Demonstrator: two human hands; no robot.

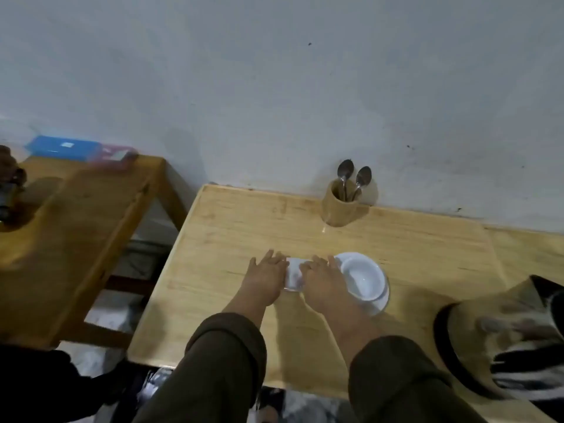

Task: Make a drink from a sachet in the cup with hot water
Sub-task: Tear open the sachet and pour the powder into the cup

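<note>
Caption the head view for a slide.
Both hands, left hand and right hand, press a white sachet on the wooden table beside an empty cup.

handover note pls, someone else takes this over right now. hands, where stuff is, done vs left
Left hand: on the left end of the small white sachet, on the table.
Right hand: on the sachet's right end. Whether either is gripping it or just resting is not clear, and I can't tell if it is torn open.
White cup: on its saucer, right of the hands, looks empty.
Two spoons: upright in the wooden holder by the wall.
Done: sachet in hand, cup set out.
Left: open the sachet, tip it in, add hot water, stir. No water source identifiable in view.
</note>
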